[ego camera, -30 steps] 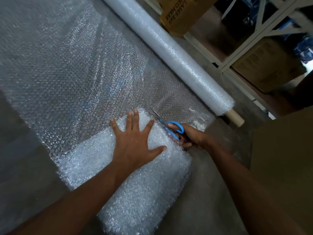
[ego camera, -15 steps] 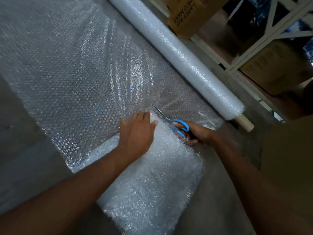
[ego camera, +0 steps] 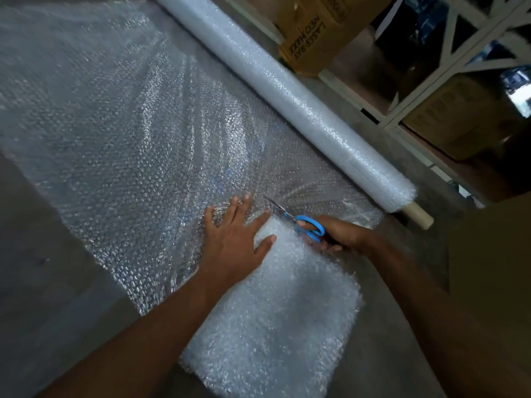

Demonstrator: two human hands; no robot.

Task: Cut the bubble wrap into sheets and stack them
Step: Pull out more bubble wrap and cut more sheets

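R hand point(ego camera: 339, 234) has its grip closed round the blue scissors point(ego camera: 309, 226), blades pointing up-left into the unrolled bubble wrap point(ego camera: 129, 133) on the floor, cut line running beside the flat, spread L hand point(ego camera: 234, 237), w/ the stack point(ego camera: 281, 326) just below.

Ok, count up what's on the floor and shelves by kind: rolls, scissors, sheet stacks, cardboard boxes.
Bubble wrap roll: 1
Blue-handled scissors: 1
Stack of cut sheets: 1
Cardboard boxes: 2, one printed, one on the lower shelf
Total: 5
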